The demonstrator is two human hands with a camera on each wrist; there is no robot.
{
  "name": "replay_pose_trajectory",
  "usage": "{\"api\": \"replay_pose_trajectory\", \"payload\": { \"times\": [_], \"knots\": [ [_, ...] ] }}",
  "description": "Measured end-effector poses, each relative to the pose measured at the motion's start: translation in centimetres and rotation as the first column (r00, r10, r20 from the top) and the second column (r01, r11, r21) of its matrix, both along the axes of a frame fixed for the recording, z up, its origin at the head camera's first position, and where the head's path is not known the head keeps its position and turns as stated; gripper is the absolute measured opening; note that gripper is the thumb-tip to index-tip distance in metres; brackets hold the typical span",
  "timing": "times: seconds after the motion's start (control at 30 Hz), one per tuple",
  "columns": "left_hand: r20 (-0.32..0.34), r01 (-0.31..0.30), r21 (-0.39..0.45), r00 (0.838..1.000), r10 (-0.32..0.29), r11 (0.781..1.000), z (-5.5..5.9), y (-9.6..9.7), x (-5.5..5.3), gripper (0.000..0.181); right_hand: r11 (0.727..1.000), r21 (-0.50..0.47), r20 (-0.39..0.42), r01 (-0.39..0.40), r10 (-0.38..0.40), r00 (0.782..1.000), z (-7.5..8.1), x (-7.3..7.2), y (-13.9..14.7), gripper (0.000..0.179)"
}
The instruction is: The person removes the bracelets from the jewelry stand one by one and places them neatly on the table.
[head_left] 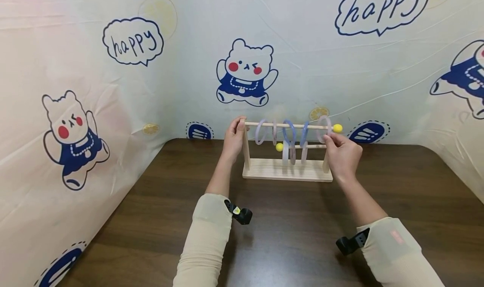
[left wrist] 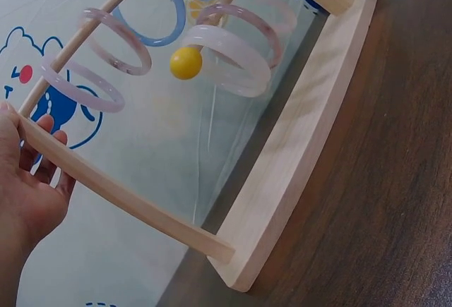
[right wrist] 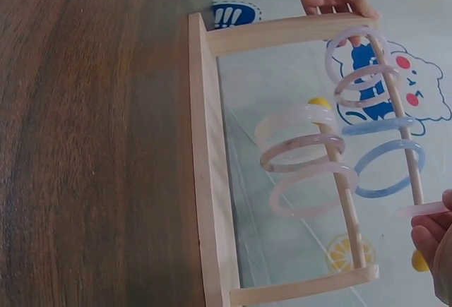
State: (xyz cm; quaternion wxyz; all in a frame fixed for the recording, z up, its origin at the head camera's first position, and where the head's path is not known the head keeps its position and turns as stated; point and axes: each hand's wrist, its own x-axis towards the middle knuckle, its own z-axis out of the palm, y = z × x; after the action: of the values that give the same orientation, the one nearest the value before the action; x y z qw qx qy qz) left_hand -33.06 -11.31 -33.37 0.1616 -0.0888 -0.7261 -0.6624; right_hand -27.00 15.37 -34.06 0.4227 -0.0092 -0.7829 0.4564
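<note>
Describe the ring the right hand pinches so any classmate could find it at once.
At the far side of the dark table is a wooden rack, whose upper rod ends in a yellow ball. Beside that ball is a pale pinkish ring, the only ring pinched by the right hand.

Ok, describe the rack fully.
The rack looks like pale wood: flat base, two uprights, two rods each ending in a yellow ball. It stands upright on the dark table. Rings hang on both rods. The left hand grips the left upright's top; the right hand holds a ring by the upper ball.
</note>
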Motion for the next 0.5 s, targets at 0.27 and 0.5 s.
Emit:
{"api": "replay_pose_trajectory", "payload": {
  "times": [0.27, 0.5],
  "knots": [
    [0.002, -0.008, 0.000, 1.000, 0.008, 1.000, -0.07, 0.02, 0.00, 0.038, 0.999, 0.028, 0.010, 0.023, -0.023, 1.000, -0.03, 0.06, 0.45, 0.016],
    [-0.012, 0.002, 0.006, 1.000, -0.002, 1.000, -0.13, 0.04, -0.12, 0.039, 0.998, 0.022, 0.011, 0.052, -0.052, 0.999, -0.18, 0.20, 1.01, 0.017]
  ]
}}
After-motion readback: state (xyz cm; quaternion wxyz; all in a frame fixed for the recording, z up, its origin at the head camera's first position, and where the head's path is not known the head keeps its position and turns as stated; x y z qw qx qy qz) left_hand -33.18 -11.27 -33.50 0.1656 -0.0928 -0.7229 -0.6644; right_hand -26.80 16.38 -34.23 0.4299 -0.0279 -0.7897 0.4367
